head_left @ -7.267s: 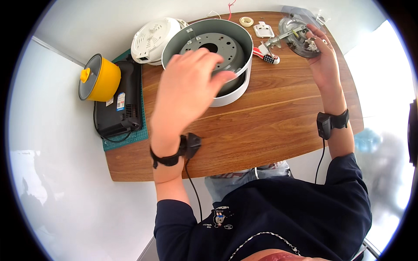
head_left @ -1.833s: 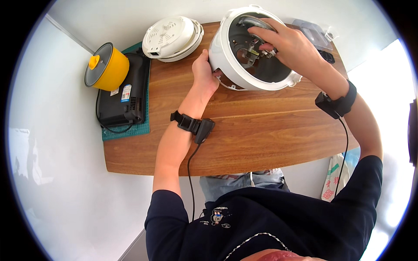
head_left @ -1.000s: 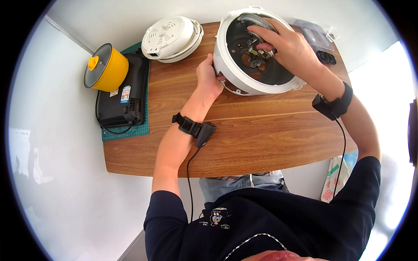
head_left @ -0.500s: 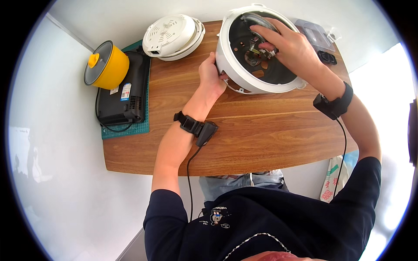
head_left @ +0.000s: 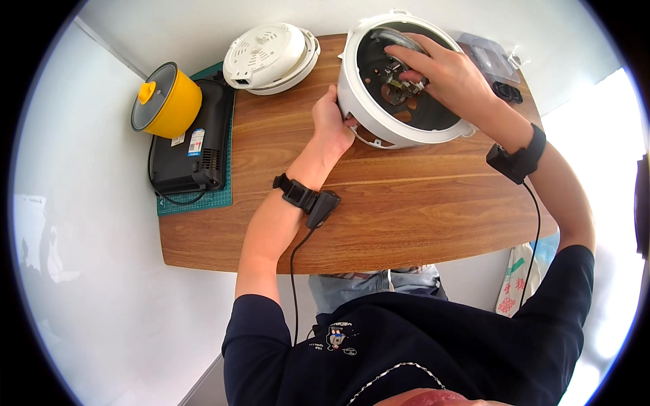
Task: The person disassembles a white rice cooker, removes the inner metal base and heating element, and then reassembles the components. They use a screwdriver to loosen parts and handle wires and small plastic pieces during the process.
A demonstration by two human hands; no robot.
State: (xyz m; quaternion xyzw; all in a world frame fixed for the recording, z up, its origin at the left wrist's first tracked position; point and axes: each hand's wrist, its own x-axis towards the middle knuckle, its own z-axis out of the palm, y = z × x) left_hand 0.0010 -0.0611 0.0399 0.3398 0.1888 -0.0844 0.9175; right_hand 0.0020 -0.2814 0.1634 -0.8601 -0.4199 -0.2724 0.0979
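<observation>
A white round appliance housing (head_left: 371, 125) with a dark interior lies tipped toward me at the back of the wooden table. My left hand (head_left: 332, 124) grips its lower left side, fingers curled into a cut-out near the bottom rim. My right hand (head_left: 452, 78) reaches into the housing, fingers closed on a round silver metal plate (head_left: 399, 37) with small metal fittings (head_left: 396, 80) below it. Holes in the housing's bottom show wood colour through them. Part of the plate is hidden behind my fingers.
At back left sit stacked white plastic covers (head_left: 264, 53). A yellow pot (head_left: 172, 114) stands on a black appliance (head_left: 183, 169) over a green cutting mat (head_left: 210, 201). At back right are a clear plastic piece (head_left: 493, 61) and small black item (head_left: 507, 91). Walls border the table (head_left: 250, 223).
Since the oldest frame, the white housing has been tipped toward me and the silver plate brought into it; my left hand now grips its side. Lately, housing and hands have shifted only slightly.
</observation>
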